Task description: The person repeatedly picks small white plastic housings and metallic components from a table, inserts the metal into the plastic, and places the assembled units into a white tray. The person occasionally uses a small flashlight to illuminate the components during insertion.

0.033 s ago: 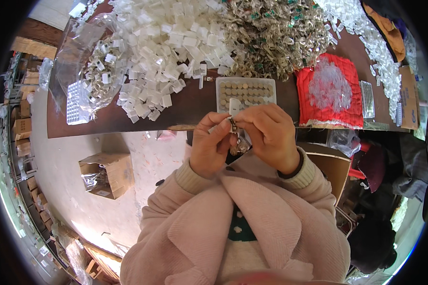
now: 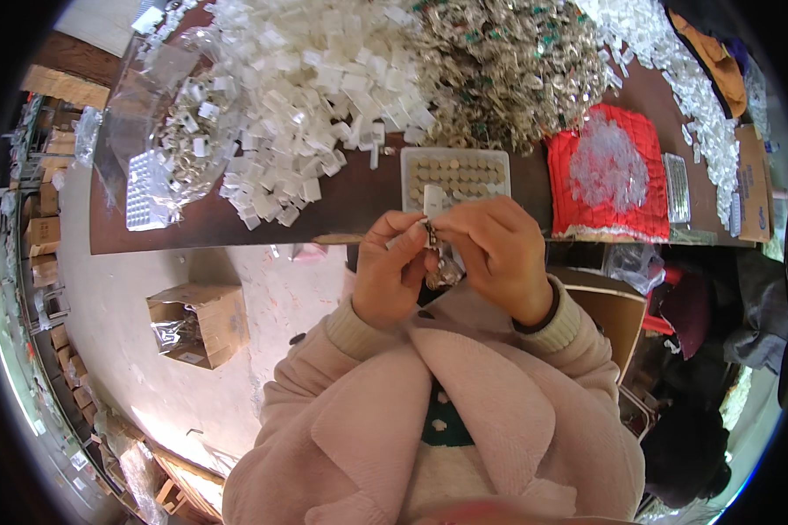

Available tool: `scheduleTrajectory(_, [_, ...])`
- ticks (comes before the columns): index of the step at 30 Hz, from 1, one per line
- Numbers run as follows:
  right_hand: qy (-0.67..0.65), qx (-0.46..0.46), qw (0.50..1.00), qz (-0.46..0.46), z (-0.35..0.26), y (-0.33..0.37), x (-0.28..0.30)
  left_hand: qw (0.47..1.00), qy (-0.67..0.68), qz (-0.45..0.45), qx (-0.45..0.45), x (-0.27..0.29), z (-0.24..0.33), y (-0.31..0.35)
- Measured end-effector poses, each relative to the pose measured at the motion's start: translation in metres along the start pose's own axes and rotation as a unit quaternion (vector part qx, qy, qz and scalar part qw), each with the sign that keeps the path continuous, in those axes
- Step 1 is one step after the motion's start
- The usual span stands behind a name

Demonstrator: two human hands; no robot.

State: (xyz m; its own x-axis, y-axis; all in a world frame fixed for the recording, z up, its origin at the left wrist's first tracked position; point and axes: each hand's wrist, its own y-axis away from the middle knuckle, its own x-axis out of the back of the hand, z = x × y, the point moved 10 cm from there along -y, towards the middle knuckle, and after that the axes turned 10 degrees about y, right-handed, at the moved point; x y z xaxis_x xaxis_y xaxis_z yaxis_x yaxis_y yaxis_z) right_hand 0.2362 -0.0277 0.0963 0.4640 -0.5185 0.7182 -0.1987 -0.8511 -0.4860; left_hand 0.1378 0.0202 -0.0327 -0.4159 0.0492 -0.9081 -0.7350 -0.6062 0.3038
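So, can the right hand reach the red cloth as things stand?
Probably yes: nothing visible stands between the right hand and the red cloth, though that hand seems busy with a small white part.

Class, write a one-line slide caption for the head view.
Left hand and right hand meet at a small white piece before a brown table heaped with white plastic parts and metallic pieces.

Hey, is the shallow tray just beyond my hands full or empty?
Not empty: rows of round tan pieces sit in the tray. Whether it's full I can't tell; your right hand hides part of it.
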Motion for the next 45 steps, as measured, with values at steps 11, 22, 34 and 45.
scheduleTrajectory(11, [-0.042, 0.007, 0.999, -0.001, -0.019, 0.004, 0.002, 0.999, -0.012, 0.03, -0.035, -0.005, 0.012, -0.002])
scheduleTrajectory(22, [-0.362, -0.284, 0.888, 0.001, 0.04, 0.011, -0.032, 0.997, 0.039, -0.051, 0.053, -0.023, 0.0, 0.006])
scheduleTrajectory(34, [-0.247, 0.072, 0.964, 0.068, -0.01, -0.004, 0.006, 0.987, 0.142, -0.034, 0.073, -0.016, -0.01, 0.007])
scheduleTrajectory(45, [-0.237, 0.042, 0.961, 0.133, -0.007, 0.003, 0.009, 0.982, 0.164, -0.069, 0.07, -0.025, -0.025, 0.008])
